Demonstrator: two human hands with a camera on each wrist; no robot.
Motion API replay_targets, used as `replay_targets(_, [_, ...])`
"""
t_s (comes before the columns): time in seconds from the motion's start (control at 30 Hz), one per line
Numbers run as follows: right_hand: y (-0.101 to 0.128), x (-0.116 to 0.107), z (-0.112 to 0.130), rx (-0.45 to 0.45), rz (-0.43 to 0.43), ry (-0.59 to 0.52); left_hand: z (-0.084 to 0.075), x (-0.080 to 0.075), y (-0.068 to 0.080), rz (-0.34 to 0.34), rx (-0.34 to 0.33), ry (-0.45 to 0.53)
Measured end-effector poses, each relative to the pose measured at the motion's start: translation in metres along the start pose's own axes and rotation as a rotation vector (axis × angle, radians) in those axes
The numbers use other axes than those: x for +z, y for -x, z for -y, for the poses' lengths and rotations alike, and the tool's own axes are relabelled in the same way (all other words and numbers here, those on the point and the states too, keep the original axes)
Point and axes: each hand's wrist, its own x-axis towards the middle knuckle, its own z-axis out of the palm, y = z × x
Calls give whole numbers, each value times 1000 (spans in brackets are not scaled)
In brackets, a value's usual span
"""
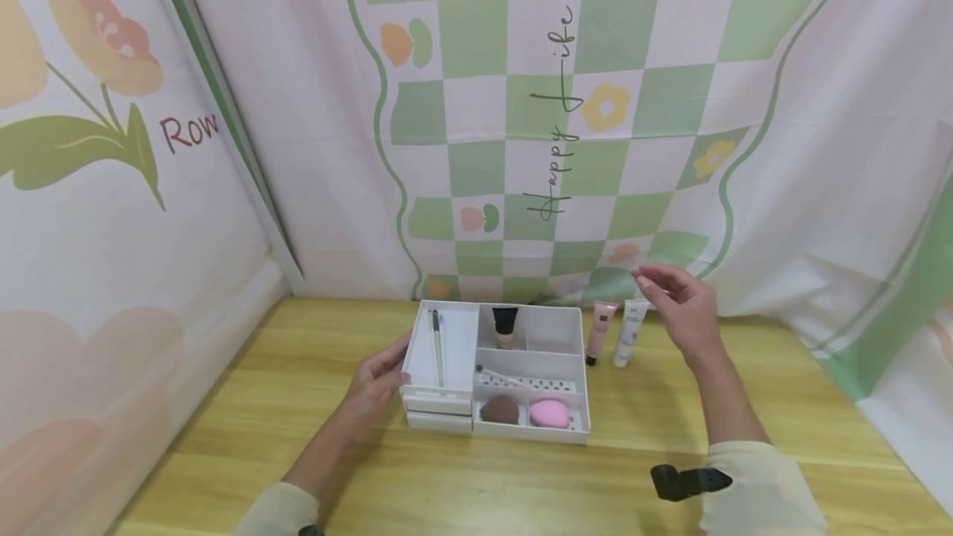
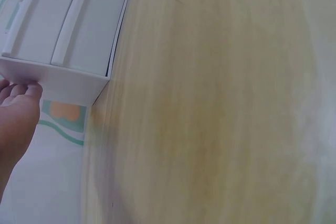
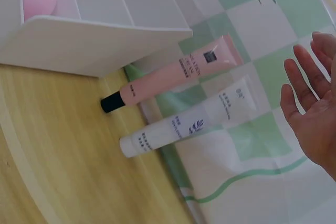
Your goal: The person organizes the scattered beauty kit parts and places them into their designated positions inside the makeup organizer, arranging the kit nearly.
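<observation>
A white organizer box (image 1: 566,433) with several compartments stands on the wooden table. It holds a brown sponge (image 1: 500,409), a pink sponge (image 1: 548,413), a dark-capped tube (image 1: 505,326) and two thin pencils (image 1: 437,337). My left hand (image 1: 378,379) rests with straight fingers against the box's left wall (image 2: 58,85). To the right of the box stand a pink tube (image 1: 599,332) and a white tube (image 1: 629,332), also seen as pink tube (image 3: 178,73) and white tube (image 3: 189,120). My right hand (image 1: 681,300) hovers open just above and right of the white tube, holding nothing.
Patterned cloth backdrops close in the table at the back, left and right. A small black object (image 1: 681,480) sits near my right sleeve. Bare wooden tabletop (image 1: 417,478) lies in front of the box.
</observation>
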Motion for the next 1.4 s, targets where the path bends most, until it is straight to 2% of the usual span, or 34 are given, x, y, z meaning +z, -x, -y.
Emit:
replay_targets(0.13, [2, -7, -12, 24, -27, 17, 0, 0, 0, -6, -10, 5])
replay_targets(0.37, [7, -15, -32, 130, -55, -23, 1, 0, 0, -9, -14, 2])
replay_targets(0.6, [10, -18, -44, 207, -69, 20, 0, 2, -1, -19, -21, 10])
replay_targets(0.73, [11, -19, -53, 241, -43, -65, -1, 2, -1, -32, -33, 11])
replay_targets(0.83, [12, -19, -60, 267, -10, -81, -1, 2, -1, -29, -41, 3])
replay_targets(1.17, [14, -14, -67, 319, 88, 56, -2, 1, 0, -21, -47, -15])
replay_targets(1.4, [15, -9, -66, 339, 113, 95, -3, 1, 0, -26, -46, -9])
